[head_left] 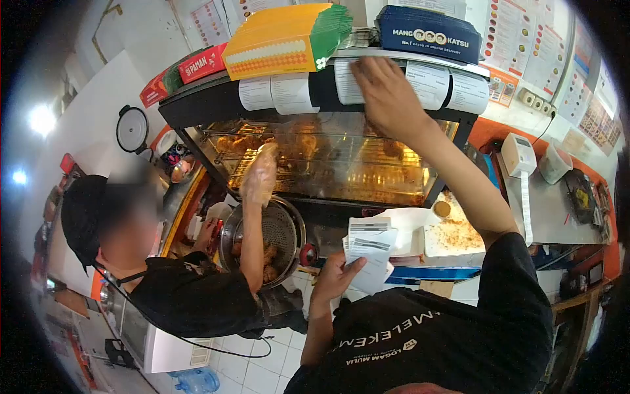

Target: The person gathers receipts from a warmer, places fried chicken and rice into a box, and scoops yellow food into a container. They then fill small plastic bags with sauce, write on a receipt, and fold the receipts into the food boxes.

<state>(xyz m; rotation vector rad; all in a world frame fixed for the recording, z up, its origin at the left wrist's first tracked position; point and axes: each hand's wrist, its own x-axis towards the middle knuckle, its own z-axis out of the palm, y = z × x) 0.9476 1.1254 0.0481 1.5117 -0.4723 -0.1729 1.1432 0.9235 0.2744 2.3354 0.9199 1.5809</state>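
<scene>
My left hand holds several printed paper slips, thumb on top, below the lit glass warmer. My right hand is raised to the warmer's top edge, its fingertips at a paper slip that hangs there. Whether the fingers grip that slip is hard to make out. More slips hang to the right and left along the edge. Folded boxes, yellow and dark blue, stand on top of the warmer.
At the left, a person in a black cap reaches a plastic-gloved hand toward the warmer, above a metal colander with fried pieces. A crumb-covered tray lies at the right, and a small printer stands beyond it.
</scene>
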